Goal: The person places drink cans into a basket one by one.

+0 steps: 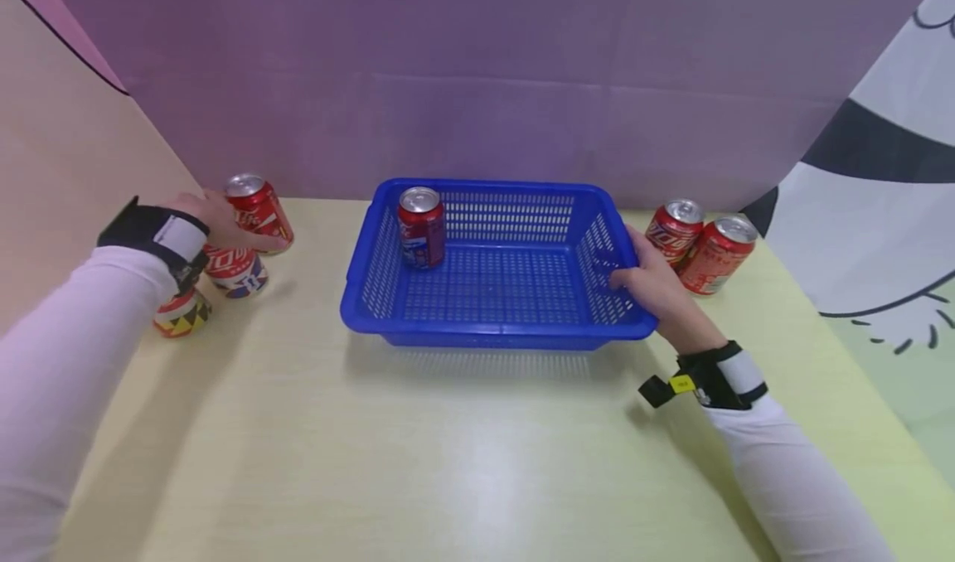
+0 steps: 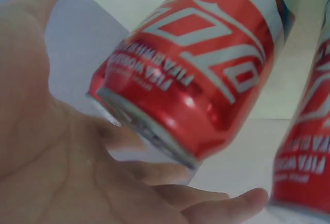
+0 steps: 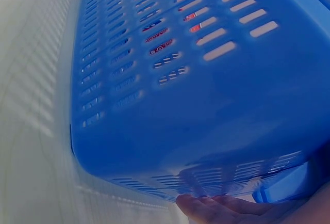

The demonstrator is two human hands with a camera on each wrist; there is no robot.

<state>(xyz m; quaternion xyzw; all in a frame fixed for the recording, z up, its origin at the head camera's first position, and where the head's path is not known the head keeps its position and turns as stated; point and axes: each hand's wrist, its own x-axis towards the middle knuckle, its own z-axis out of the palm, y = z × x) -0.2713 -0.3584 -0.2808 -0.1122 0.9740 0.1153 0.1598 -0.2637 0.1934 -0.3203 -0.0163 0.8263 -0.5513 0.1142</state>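
My left hand [image 1: 216,218] reaches in among the red soda cans on the left, thumb stretched in front of the rearmost can [image 1: 259,214]. The left wrist view has the palm facing a nearer can [image 2: 201,64], with loosely extended fingers [image 2: 227,208]; part of another can shows behind it. Contact with the rear can is unclear. A front can [image 1: 179,313] is partly covered by the wrist strap. My right hand [image 1: 656,293] grips the right rim of a blue plastic basket [image 1: 485,330], thumb inside, fingers outside. One red can [image 1: 422,229] stands upright in the basket's back left corner.
Two more red cans, one farther back [image 1: 675,230] and one nearer [image 1: 719,255], stand side by side right of the basket. A purple wall panel [image 1: 477,114] rises behind the pale wooden table [image 1: 448,446]. A printed panel [image 1: 880,214] borders the right side.
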